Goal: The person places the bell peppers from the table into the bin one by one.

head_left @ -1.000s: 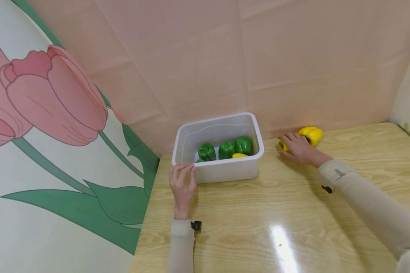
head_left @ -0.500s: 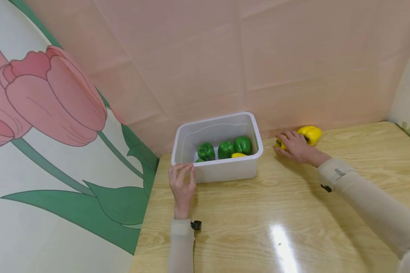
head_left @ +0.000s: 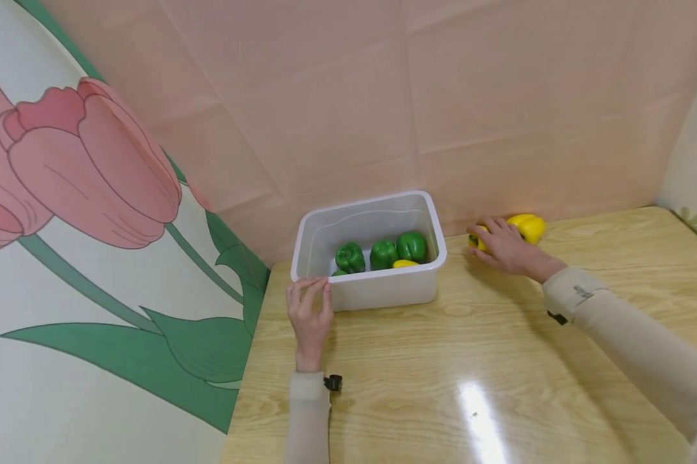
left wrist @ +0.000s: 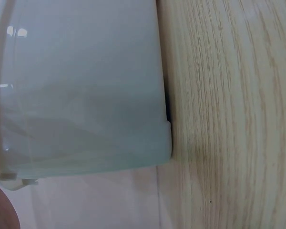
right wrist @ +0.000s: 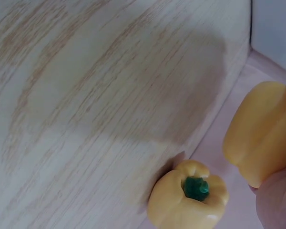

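Note:
My left hand (head_left: pixel 310 319) grips the front left corner of a light grey plastic bin (head_left: pixel 385 290), fingers bent over its rim. The bin's smooth wall (left wrist: pixel 86 95) fills much of the left wrist view. Over to the right, my right hand (head_left: pixel 507 250) holds a yellow bell pepper (right wrist: pixel 260 131), partly hidden by the fingers. A second yellow bell pepper (head_left: pixel 529 228) lies just beyond that hand, its green stem (right wrist: pixel 196 188) showing in the right wrist view. Inside the bin are several green bell peppers (head_left: pixel 383 255) and part of a yellow one (head_left: pixel 405 263).
Behind the wood-grain table (head_left: pixel 406 367) hangs a pinkish cloth backdrop (head_left: pixel 336 116), close to the bin and the loose pepper. A wall painted with tulips (head_left: pixel 110 161) borders the left side. A pale wall (head_left: pixel 693 167) stands at the right.
My right hand has shifted slightly left and toward the backdrop with the yellow bell pepper. The left hand stays on the bin's rim.

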### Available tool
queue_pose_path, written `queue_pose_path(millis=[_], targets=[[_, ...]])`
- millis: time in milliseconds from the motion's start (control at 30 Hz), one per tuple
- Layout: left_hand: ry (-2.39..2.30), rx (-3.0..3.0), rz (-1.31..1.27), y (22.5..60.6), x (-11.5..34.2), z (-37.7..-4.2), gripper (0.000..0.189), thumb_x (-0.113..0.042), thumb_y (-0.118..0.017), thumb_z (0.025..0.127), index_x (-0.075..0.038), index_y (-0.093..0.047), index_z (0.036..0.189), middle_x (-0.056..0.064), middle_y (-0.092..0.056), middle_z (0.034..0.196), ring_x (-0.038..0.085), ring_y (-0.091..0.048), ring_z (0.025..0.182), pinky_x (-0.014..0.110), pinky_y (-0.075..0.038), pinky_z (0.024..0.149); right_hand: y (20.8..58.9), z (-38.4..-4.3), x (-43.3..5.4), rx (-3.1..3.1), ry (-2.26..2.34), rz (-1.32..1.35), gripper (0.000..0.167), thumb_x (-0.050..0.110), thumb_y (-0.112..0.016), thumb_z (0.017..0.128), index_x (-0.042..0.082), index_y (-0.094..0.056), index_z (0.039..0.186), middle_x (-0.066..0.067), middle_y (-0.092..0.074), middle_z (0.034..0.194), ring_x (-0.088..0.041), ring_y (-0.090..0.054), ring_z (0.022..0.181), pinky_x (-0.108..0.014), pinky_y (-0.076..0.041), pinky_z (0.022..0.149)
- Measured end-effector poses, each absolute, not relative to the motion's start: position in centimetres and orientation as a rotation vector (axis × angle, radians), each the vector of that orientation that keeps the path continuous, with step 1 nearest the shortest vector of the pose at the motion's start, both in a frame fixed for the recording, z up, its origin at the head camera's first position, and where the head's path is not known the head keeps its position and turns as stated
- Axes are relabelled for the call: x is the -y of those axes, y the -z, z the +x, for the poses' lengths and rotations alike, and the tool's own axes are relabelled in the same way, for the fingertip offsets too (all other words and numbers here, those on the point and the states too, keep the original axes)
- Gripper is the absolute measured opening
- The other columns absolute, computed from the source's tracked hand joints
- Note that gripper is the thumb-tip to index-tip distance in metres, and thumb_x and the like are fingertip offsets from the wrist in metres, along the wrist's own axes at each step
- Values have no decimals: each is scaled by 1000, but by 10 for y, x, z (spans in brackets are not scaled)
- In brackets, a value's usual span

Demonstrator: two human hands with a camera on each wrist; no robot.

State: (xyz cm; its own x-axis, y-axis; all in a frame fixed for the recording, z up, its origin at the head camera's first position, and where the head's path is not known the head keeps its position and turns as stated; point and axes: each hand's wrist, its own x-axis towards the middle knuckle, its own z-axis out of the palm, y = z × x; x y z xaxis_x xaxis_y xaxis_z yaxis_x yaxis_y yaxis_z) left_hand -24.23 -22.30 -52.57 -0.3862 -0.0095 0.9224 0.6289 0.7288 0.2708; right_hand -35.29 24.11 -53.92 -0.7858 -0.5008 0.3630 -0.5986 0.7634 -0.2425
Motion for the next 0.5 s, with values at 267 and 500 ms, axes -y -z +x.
queue_pose_path(millis=[267, 500], targets=[[731, 1859, -482, 527, 224, -244, 13, -6, -79, 94, -6, -80, 107, 12, -74, 108, 33, -64, 101, 39, -50, 90, 532, -350, -240, 2622, -607, 855, 40, 18, -74, 101, 3, -59, 134, -25, -53, 132, -48, -50, 116, -66, -43, 87], [733, 1883, -464, 528, 224, -243, 11, -10, -79, 96, -7, -80, 106, 12, -73, 108, 33, -64, 103, 40, -51, 92, 527, -349, -238, 2541, -648, 902, 40, 16, -75, 99, 2, -61, 134, -25, -55, 132, -44, -51, 116, -67, -41, 94]])
